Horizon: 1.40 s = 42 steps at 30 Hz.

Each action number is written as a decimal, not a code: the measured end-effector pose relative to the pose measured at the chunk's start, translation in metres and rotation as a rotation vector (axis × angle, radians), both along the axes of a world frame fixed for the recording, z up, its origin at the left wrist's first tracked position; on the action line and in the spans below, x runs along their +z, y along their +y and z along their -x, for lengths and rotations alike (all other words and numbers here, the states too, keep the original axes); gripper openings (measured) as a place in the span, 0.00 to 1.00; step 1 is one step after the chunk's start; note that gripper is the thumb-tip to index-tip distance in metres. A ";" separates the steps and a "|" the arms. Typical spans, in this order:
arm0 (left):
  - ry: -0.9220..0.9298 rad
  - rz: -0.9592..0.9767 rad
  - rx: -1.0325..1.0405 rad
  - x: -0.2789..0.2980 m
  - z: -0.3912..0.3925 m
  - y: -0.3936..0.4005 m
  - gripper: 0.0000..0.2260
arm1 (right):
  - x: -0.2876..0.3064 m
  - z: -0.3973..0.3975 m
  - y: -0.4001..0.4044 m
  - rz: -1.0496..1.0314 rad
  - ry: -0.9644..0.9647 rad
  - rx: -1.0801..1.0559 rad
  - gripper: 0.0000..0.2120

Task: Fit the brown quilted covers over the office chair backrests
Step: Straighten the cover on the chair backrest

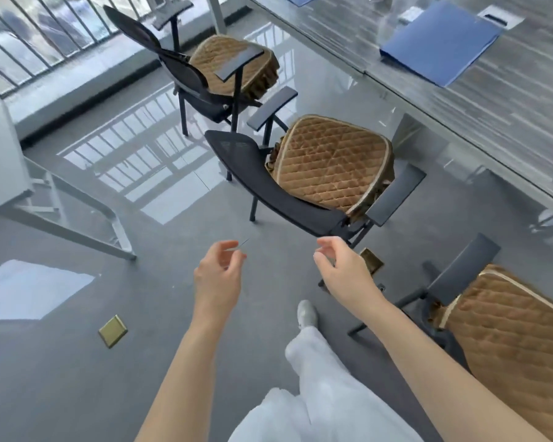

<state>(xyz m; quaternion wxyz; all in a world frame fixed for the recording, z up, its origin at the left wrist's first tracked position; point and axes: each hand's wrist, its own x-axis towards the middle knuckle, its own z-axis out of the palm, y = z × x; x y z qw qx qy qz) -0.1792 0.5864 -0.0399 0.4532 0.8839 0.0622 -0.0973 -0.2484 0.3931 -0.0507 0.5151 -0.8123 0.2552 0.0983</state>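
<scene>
Head cam is looking down at both hands, which are hovering over the grey floor (77, 393) just near of the middle chair's bare mesh backrest (253, 173). Left hand (217, 275) is hanging w/ fingers loosely curled, thumb and forefinger close together; possibly a thin thread or glint at the tips, too small to tell, so it's likely holding nothing. Right hand (342, 272) is the same, fingers relaxed and part-curled, gripping nothing, just near of the backrest's right end. No backrest in view is wearing a cover: brown quilted covers are sitting on the seats instead, one on the far chair (227, 65), one on the middle chair (329, 164), one on the near-right chair (508, 342). So the task is looking barely begun here. Risks, imo: both hands are reaching empty, so grabbing the mesh instead of a cover is wasting a move; the armrest (393, 196) is sitting btwn hand and cover and could be snagging the frilled edge as it lifts; a cover pulled on crooked may be bunching at the top corners. Blue folder (438, 43) is lying on the tabletop (460, 100) at far right, well apart.
</scene>
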 end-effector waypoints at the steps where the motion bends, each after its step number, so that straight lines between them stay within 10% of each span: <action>1: -0.001 0.012 -0.005 0.002 -0.018 -0.004 0.07 | 0.002 -0.017 -0.005 0.010 -0.018 -0.015 0.16; 21: 0.166 -0.069 -0.234 -0.029 -0.303 -0.113 0.11 | -0.029 -0.248 -0.111 0.041 0.183 -0.277 0.17; 42: 0.730 -0.337 -0.535 -0.245 -0.498 -0.244 0.16 | -0.212 -0.315 -0.183 -0.105 0.522 -0.905 0.14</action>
